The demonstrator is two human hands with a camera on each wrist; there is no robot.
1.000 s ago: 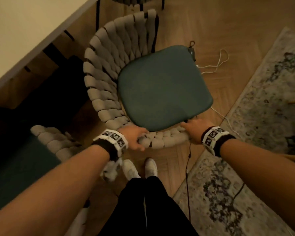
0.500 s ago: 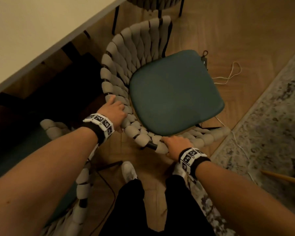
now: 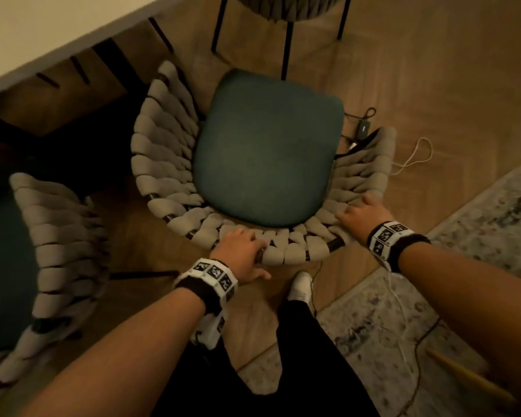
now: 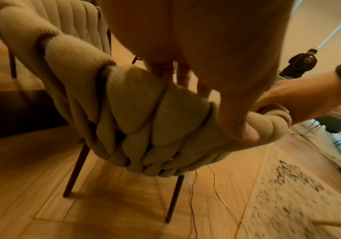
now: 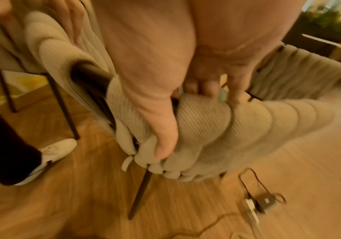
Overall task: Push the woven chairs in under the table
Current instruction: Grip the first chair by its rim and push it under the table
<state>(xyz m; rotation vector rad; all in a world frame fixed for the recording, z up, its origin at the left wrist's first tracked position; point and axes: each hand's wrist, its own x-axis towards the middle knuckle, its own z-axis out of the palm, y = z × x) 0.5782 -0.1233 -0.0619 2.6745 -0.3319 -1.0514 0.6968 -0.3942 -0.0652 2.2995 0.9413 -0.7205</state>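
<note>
Your left hand and right hand both clasp the woven back rim of the chair, thumbs outside. Beyond your grip its green seat faces the table; a second chair stands left.

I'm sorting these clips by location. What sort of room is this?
Most likely a home dining area: beige woven chairs with teal seat cushions stand around a pale table, on herringbone wood flooring with a patterned grey rug. Both hands grip one chair's backrest.
</note>
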